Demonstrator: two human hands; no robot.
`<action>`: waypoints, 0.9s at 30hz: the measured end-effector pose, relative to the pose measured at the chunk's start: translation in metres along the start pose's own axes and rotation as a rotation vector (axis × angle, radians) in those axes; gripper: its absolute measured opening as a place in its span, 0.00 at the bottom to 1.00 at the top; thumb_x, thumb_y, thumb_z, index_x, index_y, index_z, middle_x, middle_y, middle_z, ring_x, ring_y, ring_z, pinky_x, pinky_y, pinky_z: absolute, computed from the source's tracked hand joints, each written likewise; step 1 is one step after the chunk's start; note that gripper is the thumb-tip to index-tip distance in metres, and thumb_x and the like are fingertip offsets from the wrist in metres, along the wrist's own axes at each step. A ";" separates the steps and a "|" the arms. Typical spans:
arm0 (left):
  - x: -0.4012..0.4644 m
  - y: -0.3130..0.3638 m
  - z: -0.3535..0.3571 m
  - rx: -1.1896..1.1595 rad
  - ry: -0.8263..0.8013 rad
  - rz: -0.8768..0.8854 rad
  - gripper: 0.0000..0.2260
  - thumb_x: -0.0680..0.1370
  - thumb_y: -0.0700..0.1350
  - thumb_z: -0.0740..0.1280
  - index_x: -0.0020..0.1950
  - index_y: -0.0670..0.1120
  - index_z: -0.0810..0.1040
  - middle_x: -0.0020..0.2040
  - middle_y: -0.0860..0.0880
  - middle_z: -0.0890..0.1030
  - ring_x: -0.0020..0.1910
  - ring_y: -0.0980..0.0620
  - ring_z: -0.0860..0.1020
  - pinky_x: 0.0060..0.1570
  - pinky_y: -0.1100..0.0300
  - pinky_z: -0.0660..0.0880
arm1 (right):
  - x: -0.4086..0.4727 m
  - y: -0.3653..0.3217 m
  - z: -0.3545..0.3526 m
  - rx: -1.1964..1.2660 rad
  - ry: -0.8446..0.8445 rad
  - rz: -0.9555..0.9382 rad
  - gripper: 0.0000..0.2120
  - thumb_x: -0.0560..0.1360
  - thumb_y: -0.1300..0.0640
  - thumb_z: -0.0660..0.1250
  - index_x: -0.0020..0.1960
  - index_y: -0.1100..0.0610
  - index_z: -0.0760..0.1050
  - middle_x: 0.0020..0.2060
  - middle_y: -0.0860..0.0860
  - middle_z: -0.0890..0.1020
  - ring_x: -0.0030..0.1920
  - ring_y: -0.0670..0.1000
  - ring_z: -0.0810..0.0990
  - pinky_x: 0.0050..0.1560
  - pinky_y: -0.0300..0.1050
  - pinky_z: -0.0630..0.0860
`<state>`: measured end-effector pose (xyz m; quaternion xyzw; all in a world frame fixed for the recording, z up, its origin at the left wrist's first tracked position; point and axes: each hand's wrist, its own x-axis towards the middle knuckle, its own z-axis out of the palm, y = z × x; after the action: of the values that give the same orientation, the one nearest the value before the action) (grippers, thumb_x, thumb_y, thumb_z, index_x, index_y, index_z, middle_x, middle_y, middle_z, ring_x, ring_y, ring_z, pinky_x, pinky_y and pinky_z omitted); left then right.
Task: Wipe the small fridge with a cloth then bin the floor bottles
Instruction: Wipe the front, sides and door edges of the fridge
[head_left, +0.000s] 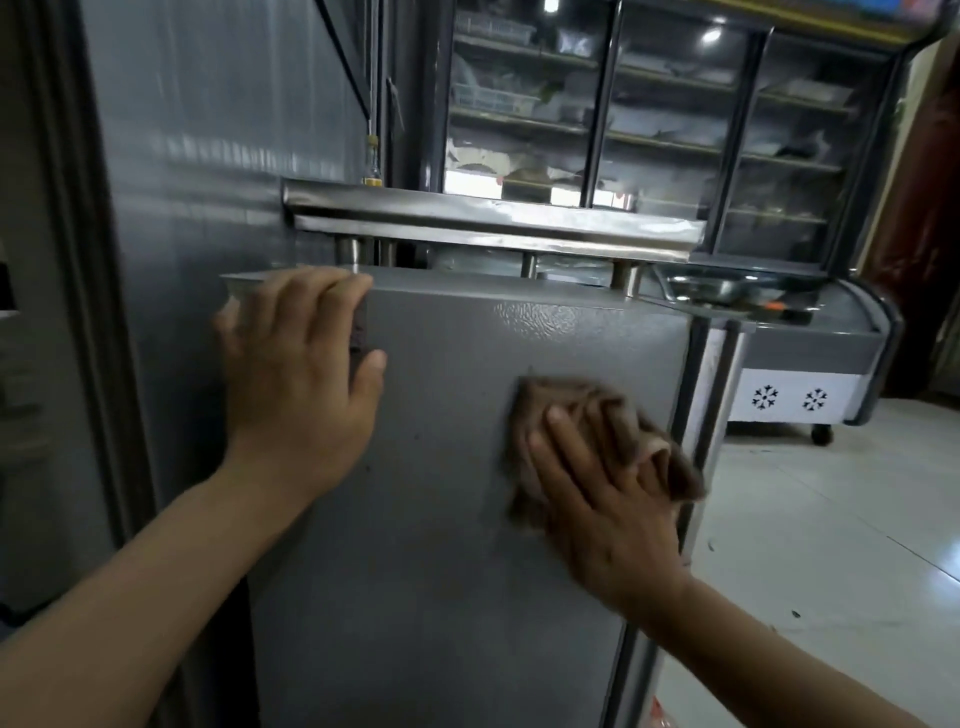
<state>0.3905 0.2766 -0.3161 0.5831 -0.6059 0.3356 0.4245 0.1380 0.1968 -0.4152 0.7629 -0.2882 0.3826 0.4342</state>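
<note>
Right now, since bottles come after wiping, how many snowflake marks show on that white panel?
2. Both sit side by side on the white panel of the wheeled chest freezer at right: one snowflake on the left, another on the right. Others may be hidden behind the small fridge.

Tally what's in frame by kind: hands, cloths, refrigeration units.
Hands: 2, left hand and right hand
Cloths: 1, brown cloth
Refrigeration units: 3, small grey fridge, glass-door display cooler, chest freezer
Total: 6
</note>
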 end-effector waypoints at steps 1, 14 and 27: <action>0.000 0.000 -0.002 -0.005 -0.013 -0.001 0.24 0.72 0.50 0.59 0.66 0.42 0.70 0.64 0.41 0.73 0.64 0.39 0.68 0.62 0.41 0.60 | -0.013 -0.003 -0.001 -0.006 -0.034 -0.062 0.36 0.72 0.54 0.65 0.76 0.52 0.54 0.77 0.51 0.54 0.76 0.56 0.51 0.65 0.57 0.59; -0.003 -0.050 -0.029 -0.017 -0.072 -0.031 0.25 0.70 0.40 0.60 0.67 0.38 0.69 0.65 0.39 0.72 0.62 0.37 0.71 0.64 0.44 0.65 | 0.055 -0.053 0.006 0.061 -0.046 -0.112 0.30 0.77 0.53 0.60 0.76 0.57 0.56 0.77 0.53 0.53 0.76 0.59 0.50 0.70 0.58 0.56; -0.008 -0.051 -0.027 -0.132 -0.122 -0.040 0.32 0.68 0.31 0.63 0.72 0.39 0.63 0.71 0.42 0.64 0.69 0.42 0.65 0.68 0.53 0.63 | 0.115 -0.081 0.009 0.112 -0.012 -0.037 0.27 0.79 0.50 0.56 0.76 0.56 0.57 0.76 0.53 0.56 0.77 0.58 0.50 0.66 0.59 0.58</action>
<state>0.4444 0.2994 -0.3170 0.5852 -0.6397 0.2506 0.4308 0.2655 0.2136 -0.3583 0.7935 -0.2546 0.3856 0.3960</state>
